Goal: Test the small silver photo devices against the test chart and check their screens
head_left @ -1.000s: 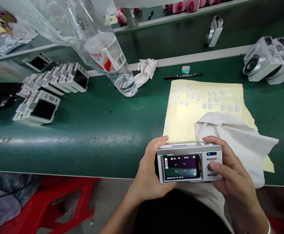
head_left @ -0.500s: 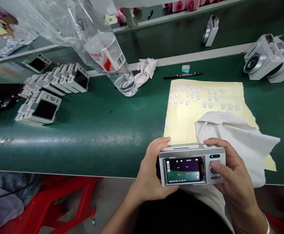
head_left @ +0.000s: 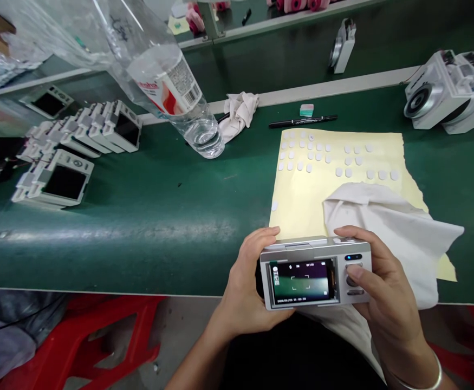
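A small silver camera (head_left: 315, 273) with a lit rear screen is held level over the front edge of the green belt (head_left: 159, 216). My left hand (head_left: 248, 284) is wrapped round its left end. My right hand (head_left: 383, 292) grips the right end, the thumb resting on the rear buttons and the forefinger on top. Just behind the camera lies a white cloth (head_left: 387, 227) on a yellow sheet (head_left: 302, 195) dotted with several small white round pads (head_left: 318, 157).
A clear water bottle (head_left: 180, 103) stands tilted at centre left. Several white cameras (head_left: 78, 141) lie at the left, more white cameras (head_left: 443, 97) at the far right. A black marker (head_left: 302, 121), an eraser (head_left: 306, 110) and a crumpled rag (head_left: 239, 111) lie by the belt's far rail. A red stool (head_left: 98, 336) sits below.
The camera and both hands shifted slightly within the view as the head moved; the grip is the same.
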Action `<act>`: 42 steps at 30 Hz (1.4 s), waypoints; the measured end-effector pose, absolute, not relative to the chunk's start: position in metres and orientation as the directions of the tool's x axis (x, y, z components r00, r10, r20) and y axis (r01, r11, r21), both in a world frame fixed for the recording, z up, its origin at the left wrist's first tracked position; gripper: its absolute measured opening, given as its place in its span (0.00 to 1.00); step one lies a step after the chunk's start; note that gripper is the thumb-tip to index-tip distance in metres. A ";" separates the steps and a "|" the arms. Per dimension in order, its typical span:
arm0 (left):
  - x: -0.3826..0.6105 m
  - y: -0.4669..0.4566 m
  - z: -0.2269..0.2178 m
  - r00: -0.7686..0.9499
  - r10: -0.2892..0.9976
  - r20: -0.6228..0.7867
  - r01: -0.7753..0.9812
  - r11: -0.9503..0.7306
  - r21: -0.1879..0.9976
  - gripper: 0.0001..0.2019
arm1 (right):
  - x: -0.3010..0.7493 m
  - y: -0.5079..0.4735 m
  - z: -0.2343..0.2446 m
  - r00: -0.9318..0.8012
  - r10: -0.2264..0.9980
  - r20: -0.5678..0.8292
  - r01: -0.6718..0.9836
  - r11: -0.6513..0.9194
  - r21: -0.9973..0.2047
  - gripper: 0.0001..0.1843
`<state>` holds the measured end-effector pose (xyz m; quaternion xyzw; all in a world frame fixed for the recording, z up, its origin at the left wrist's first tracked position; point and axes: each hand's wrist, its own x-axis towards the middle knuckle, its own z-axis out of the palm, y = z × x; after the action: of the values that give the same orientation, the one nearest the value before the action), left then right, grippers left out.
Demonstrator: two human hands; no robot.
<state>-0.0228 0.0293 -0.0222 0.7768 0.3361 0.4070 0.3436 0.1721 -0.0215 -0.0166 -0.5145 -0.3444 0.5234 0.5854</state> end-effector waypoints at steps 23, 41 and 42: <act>-0.023 0.029 -0.022 0.444 0.788 0.427 0.226 -0.559 0.798 0.40 | 0.176 -0.023 -0.022 0.182 0.978 -0.101 -0.213 -0.061 -0.975 0.14; -0.023 0.030 -0.022 0.451 0.805 0.385 0.235 -0.523 0.820 0.39 | 0.175 -0.023 -0.025 0.192 0.970 -0.148 -0.239 -0.100 -0.966 0.16; -0.023 0.030 -0.022 0.450 0.806 0.385 0.236 -0.523 0.819 0.39 | 0.175 -0.023 -0.025 0.193 0.970 -0.145 -0.242 -0.096 -0.966 0.15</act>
<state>-0.0231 0.0296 -0.0218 0.7743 0.3363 0.4025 0.3540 0.1748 -0.0232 -0.0245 -0.5181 -0.3517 0.5289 0.5729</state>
